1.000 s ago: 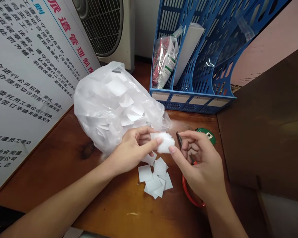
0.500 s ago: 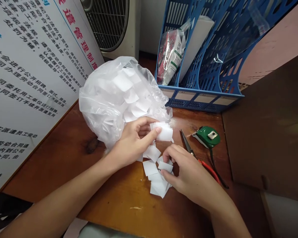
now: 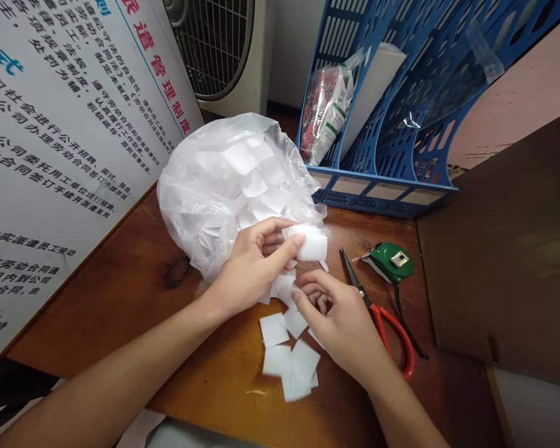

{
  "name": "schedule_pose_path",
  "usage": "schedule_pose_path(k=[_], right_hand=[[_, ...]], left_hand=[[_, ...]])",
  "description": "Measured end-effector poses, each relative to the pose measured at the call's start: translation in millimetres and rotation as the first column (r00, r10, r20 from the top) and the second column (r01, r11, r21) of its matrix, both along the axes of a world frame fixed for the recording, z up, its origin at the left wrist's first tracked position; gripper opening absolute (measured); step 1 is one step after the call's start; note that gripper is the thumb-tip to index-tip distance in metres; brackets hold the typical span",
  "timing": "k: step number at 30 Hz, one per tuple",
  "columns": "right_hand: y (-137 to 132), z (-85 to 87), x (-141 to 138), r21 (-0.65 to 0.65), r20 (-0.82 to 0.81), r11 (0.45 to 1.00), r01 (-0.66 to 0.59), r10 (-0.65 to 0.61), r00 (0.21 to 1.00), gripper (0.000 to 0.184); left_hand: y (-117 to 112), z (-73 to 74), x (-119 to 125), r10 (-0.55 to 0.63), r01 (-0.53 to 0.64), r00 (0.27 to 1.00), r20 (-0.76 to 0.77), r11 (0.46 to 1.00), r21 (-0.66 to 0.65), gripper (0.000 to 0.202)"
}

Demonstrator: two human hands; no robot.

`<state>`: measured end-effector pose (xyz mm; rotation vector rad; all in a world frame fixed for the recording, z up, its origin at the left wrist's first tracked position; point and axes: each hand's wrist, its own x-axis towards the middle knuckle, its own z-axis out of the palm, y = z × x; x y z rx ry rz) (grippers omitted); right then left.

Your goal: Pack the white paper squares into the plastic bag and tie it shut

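My left hand (image 3: pixel 256 264) pinches a small stack of white paper squares (image 3: pixel 313 243) between thumb and fingers, in front of a clear plastic bag (image 3: pixel 182 186) full of similar pieces. Close by on the right, my right hand (image 3: pixel 333 311) is curled, thumb and forefinger closed at the edge of a white paper square (image 3: pixel 284 287). Several loose paper squares (image 3: pixel 277 359) lie scattered on the wooden table (image 3: pixel 205 386) just below the hands. Part of the pile is hidden behind my right fingers.
Red-handled scissors (image 3: pixel 392 330) lie right of my right hand, beside a green tape measure (image 3: pixel 391 262). A blue file rack (image 3: pixel 382 208) with a packet (image 3: pixel 324 115) in it stands behind. A printed board (image 3: pixel 65 155) leans at left, near a fan heater-like grille (image 3: pixel 214 50).
My right hand has moved up and left from the loose squares toward my left hand. The squares below have shifted and spread apart. My left hand keeps its stack.
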<state>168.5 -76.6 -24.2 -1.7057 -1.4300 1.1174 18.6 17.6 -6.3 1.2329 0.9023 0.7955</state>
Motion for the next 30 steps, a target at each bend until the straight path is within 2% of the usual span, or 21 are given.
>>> schedule_pose_path(k=[2,4,9,12,15,19,24,25,27,30], right_hand=[[0,-6.9,-3,0.098,0.183,0.995,-0.001,-0.017,0.983,0.010],[0,-11.4,-5,0.172,0.284,0.985,-0.029,-0.021,0.958,0.016],[0,-16.6,-10,0.277,0.335,0.959,-0.058,-0.039,0.941,0.014],[0,-16.6,-12,0.286,0.329,0.956,-0.072,-0.027,0.944,0.025],[0,-14.0,-12,0.296,0.305,0.954,-0.051,-0.044,0.951,0.030],[2,-7.5,-8,0.247,0.180,0.969,-0.027,-0.018,0.983,0.012],[4,5.6,9,0.097,-0.061,0.995,-0.017,0.023,0.998,0.005],[4,8.0,13,0.078,-0.119,0.997,-0.002,0.011,0.993,0.002],[3,11.5,21,0.068,-0.208,0.996,0.062,-0.046,0.977,0.012],[2,13.4,29,0.142,-0.144,0.973,0.179,-0.159,0.977,0.019]], left_hand=[[0,0.3,1,0.003,-0.003,1.000,0.003,1.000,-0.001,0.029],[-1,0.0,3,0.003,-0.003,1.000,0.006,1.000,0.001,0.027],[-2,-3.4,7,0.015,-0.015,1.000,0.007,1.000,-0.006,0.029],[-2,-4.9,7,0.029,-0.029,1.000,-0.003,0.999,0.025,0.027],[-2,-5.9,6,0.046,-0.044,0.999,-0.014,0.995,0.094,0.025],[-3,-8.9,6,0.067,-0.050,0.994,-0.084,0.980,0.192,0.025],[-6,-15.5,2,0.083,0.032,0.963,-0.258,0.910,0.413,0.019],[-7,-16.5,2,0.067,0.067,0.956,-0.287,0.899,0.432,0.019],[-8,-18.0,1,0.026,0.132,0.939,-0.342,0.893,0.431,0.020],[-8,-18.4,0,-0.061,0.218,0.919,-0.388,0.901,0.374,0.024]])
